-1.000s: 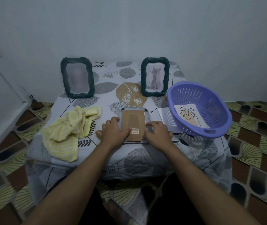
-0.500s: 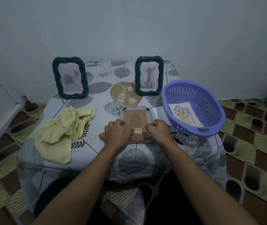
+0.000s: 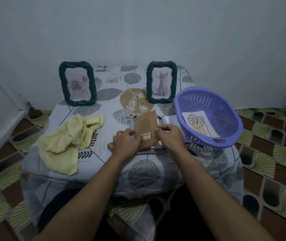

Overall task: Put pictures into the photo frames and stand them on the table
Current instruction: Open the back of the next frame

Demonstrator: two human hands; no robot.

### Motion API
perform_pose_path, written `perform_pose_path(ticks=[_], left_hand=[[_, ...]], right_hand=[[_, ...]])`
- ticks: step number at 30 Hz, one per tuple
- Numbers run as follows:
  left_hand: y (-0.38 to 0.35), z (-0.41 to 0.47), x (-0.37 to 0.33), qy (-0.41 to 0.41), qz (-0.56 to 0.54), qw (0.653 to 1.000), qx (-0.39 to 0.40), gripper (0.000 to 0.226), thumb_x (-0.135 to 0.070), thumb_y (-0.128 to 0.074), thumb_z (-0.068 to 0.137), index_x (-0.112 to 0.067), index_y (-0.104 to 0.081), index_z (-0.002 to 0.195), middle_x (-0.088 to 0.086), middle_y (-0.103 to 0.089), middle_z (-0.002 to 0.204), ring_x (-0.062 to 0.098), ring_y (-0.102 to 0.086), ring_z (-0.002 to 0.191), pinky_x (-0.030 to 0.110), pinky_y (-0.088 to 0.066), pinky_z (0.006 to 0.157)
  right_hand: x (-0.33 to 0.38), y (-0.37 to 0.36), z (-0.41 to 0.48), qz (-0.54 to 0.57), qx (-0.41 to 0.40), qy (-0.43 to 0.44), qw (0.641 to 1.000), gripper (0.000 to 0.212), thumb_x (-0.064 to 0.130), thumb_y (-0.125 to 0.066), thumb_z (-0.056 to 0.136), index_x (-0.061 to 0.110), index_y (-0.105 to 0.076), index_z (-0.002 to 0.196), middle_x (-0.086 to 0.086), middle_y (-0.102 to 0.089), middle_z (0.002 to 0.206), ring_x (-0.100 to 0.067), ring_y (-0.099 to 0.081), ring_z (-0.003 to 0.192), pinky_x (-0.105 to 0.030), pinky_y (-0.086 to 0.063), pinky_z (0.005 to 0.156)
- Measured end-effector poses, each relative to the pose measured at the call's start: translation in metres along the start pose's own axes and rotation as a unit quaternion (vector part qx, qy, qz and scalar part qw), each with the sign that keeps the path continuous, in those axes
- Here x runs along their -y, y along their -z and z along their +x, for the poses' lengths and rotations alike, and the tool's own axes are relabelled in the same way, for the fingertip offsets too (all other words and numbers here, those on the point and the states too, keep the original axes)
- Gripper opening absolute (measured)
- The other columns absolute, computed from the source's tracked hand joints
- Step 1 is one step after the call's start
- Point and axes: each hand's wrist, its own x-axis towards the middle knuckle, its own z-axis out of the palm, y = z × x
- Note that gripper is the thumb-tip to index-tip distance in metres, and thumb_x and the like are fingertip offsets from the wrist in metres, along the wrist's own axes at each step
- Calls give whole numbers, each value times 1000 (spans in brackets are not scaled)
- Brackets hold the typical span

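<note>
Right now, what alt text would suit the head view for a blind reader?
Left hand and right hand grip a tilted brown backing board over a face-down frame on a table. Two filled frames stand behind; a purple basket holds a leaf picture.

The backing board (image 3: pixel 144 126) now tilts up off the frame (image 3: pixel 153 151); left hand (image 3: pixel 126 143) and right hand (image 3: pixel 170 136) pinch it.
</note>
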Motion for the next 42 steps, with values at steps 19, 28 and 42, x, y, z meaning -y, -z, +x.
perform_pose_path(ticks=[19, 28, 42], left_hand=[[50, -2, 48, 15, -317, 948, 1, 32, -34, -77, 84, -18, -64, 108, 4, -72, 105, 13, -69, 88, 25, -53, 73], [95, 10, 94, 8, -72, 997, -33, 66, -33, -76, 85, -3, -53, 139, 16, -60, 134, 28, -59, 118, 32, -44, 95], [71, 17, 110, -27, 22, 993, -109, 58, -54, -70, 73, 2, -64, 88, 24, -62, 83, 38, -59, 84, 42, -45, 71]], right_hand=[[29, -55, -24, 23, 8, 64, 998, 16, 19, -68, 87, 21, -74, 102, 6, -73, 91, -12, -69, 88, -34, -58, 86], [42, -104, -47, -53, 194, 37, 979, 24, 24, -55, 90, 7, -70, 91, -14, -71, 96, -31, -66, 91, -37, -52, 72], [35, -124, -48, -179, 217, 69, 957, 37, 28, -53, 95, 1, -57, 119, -23, -62, 123, -36, -57, 113, -30, -39, 77]])
